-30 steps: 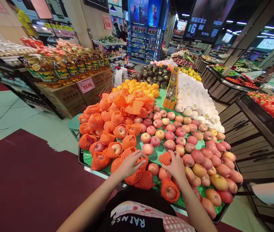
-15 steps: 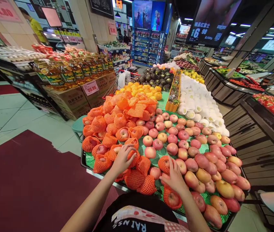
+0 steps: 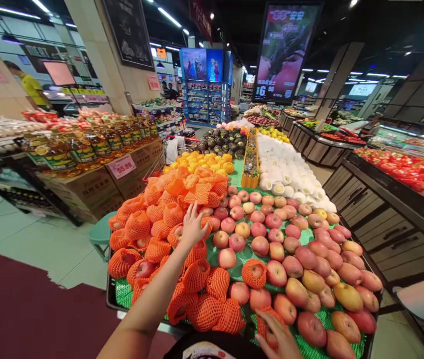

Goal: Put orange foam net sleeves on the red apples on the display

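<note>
Bare forearms, black printed top (image 3: pixel 212 349)

The left arm stretches far forward, bare forearm rising from the near left, its left hand (image 3: pixel 193 225) open with fingers spread, palm down. The right hand (image 3: pixel 277 336) stays near, low, fingers loosely curled, palm down.

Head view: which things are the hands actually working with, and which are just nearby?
In hand:
- left hand reaching onto the netted apples
- right hand resting on a netted apple at the near edge
- green mat under them

Just nearby:
- bare apples
- oil bottles
- white-wrapped fruit
- oranges
</note>
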Demonstrator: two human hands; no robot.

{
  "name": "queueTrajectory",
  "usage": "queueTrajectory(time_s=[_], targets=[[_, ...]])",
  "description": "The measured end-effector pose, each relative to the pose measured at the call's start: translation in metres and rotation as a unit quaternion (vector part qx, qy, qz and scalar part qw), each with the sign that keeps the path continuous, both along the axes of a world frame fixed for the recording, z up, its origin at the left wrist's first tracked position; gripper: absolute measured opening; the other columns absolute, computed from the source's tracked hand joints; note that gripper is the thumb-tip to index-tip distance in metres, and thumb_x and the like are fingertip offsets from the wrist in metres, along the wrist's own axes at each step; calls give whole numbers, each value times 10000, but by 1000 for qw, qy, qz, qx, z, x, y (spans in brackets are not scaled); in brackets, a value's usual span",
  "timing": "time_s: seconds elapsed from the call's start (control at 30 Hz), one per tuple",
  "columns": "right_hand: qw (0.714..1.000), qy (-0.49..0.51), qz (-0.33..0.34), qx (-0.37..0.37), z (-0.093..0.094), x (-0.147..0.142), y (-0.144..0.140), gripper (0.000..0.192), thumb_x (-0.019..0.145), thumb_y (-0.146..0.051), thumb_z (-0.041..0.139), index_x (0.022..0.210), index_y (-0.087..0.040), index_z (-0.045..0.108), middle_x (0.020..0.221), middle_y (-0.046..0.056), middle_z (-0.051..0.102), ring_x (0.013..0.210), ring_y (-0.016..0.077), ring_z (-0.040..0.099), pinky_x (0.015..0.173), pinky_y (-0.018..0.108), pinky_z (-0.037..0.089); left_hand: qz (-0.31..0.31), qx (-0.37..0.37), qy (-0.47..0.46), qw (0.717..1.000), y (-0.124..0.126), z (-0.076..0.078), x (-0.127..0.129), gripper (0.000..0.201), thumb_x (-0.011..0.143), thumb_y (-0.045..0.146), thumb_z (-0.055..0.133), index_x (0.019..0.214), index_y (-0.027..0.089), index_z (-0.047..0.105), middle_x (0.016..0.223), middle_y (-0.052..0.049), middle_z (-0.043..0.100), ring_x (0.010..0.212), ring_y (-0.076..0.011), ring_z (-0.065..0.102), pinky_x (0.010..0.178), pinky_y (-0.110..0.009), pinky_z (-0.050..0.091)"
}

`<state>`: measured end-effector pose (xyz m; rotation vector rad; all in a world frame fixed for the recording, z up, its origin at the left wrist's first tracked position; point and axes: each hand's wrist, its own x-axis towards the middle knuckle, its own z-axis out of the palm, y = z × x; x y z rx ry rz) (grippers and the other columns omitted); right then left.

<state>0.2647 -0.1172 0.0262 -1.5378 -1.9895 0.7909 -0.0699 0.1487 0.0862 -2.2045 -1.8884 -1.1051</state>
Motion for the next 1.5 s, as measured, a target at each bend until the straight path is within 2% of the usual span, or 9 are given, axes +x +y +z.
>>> queueTrajectory(time_s=[0.17,0.3,0.4,0.53,0.77,1.0,1.2,1.4,1.5], targets=[[994,28,-54,92,17,-19,-2,339,945,-365,633,1262,-288,729,1221,85,776,1142,288,733,1026,422,590,3,17,-22,1000,29,25,8,421,882,300,602,1272,149,643,1506,-222,538,1469,-416,392,1188,-634,253],[984,56,-72,153,19,-29,0,272,938,-330,649,1188,-342,753,1134,56,799,1059,289,761,945,414,634,-63,119,-123,983,-29,35,20,224,956,318,559,1120,214,671,1266,-151,687,1255,-327,597,1117,-542,368],[971,51,-132,195,23,-39,1,359,917,-331,675,1274,-351,707,1296,70,733,1200,328,695,1032,491,584,-253,72,-197,944,-95,38,33,115,953,301,586,1001,211,639,1107,-118,697,1067,-262,647,961,-414,488],[967,60,-138,204,34,-55,5,475,847,-404,753,1312,-333,684,1401,92,664,1327,376,595,1117,595,489,-495,-169,-238,818,-159,39,43,168,929,336,655,1039,209,646,1101,-93,684,1018,-222,640,907,-340,508],[965,208,-156,39,53,-76,9,469,787,-496,799,1194,-285,700,1192,83,760,1096,315,708,1002,488,567,-428,-385,-447,684,-190,24,45,439,986,614,490,1181,244,625,1110,-83,660,839,-190,643,696,-304,521],[944,289,-154,30,60,-102,-23,387,807,-493,800,1101,-261,699,1153,74,729,1053,281,676,951,406,541,-457,-400,-376,700,-202,5,53,562,829,518,777,1307,282,601,1402,-103,548,1272,-290,517,1015,-378,466],[874,382,-300,18,44,-104,-75,312,749,-460,848,792,-234,638,923,25,674,882,236,636,820,343,518,-487,-448,-336,670,-214,-16,77,360,811,511,787,913,200,636,964,-42,637,963,-218,580,916,-345,456],[759,538,-362,57,39,-71,-137,377,686,-446,859,698,-232,549,897,23,642,917,245,617,831,340,504,-494,-555,-372,556,-244,-19,138,464,762,558,813,801,188,536,747,24,536,685,-122,487,662,-253,387],[703,593,-383,84,39,-47,-163,400,664,-496,833,693,-247,521,786,-1,605,783,224,603,735,334,519,-529,-535,-336,566,-266,-14,180,483,769,587,799,786,181,537,734,27,509,689,-119,464,651,-250,362]])
